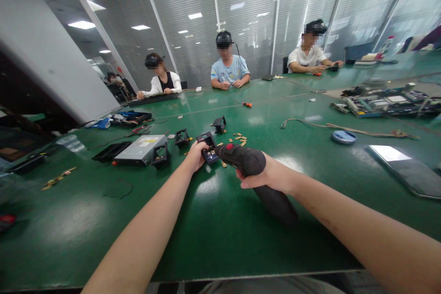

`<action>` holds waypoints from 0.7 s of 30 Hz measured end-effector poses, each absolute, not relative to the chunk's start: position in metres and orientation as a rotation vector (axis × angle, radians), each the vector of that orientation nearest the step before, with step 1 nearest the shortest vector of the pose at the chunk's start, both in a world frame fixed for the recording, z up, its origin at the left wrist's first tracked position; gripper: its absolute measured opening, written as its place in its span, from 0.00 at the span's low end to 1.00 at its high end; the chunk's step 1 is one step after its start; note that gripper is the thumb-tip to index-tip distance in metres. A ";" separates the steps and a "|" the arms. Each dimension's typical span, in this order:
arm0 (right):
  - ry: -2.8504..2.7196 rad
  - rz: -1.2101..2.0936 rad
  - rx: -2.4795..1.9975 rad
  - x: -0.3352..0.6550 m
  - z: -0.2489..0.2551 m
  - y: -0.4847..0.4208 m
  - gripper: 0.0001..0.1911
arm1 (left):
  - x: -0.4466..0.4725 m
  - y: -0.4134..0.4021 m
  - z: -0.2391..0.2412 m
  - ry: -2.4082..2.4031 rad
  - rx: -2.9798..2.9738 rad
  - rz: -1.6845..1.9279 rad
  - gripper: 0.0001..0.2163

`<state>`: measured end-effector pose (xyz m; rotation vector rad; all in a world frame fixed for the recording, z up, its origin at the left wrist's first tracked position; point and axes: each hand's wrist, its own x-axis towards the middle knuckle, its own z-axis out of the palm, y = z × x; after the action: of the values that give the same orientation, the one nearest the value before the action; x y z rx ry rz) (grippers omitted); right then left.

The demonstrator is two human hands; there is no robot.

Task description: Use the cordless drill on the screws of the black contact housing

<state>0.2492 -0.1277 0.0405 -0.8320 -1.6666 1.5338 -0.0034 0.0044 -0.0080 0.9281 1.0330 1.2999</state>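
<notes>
Hides part of the black tool (253, 161) behind the right hand (275, 177), leaves unclear any contact between its tip and the black housing (211, 159) in the left hand (196, 157), crops left forearm (161, 213), right forearm (344, 211) and red object (7, 223) at the edges, and renders brass-coloured pieces (243, 143) too small to identify.

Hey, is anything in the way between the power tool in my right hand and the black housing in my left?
Nothing visible: the tip of the power tool in your right hand is right at the black housing in your left hand; contact can't be made out. Loose brass-coloured pieces lie nearby on the green table.
</notes>
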 end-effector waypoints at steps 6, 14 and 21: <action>-1.622 1.567 -0.803 0.249 0.040 -0.128 0.22 | -0.005 0.004 -0.009 1.016 0.959 1.301 0.20; -1.631 1.613 -0.820 0.248 0.042 -0.128 0.21 | -0.005 0.003 -0.007 1.023 0.954 1.278 0.19; -1.600 1.864 -0.876 0.247 0.038 -0.127 0.19 | -0.006 0.004 -0.009 1.011 0.939 1.291 0.19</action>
<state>0.2475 -0.1269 0.0384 -0.8761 -1.6002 1.8637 -0.0062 0.0039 -0.0095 0.9389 1.0111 1.2908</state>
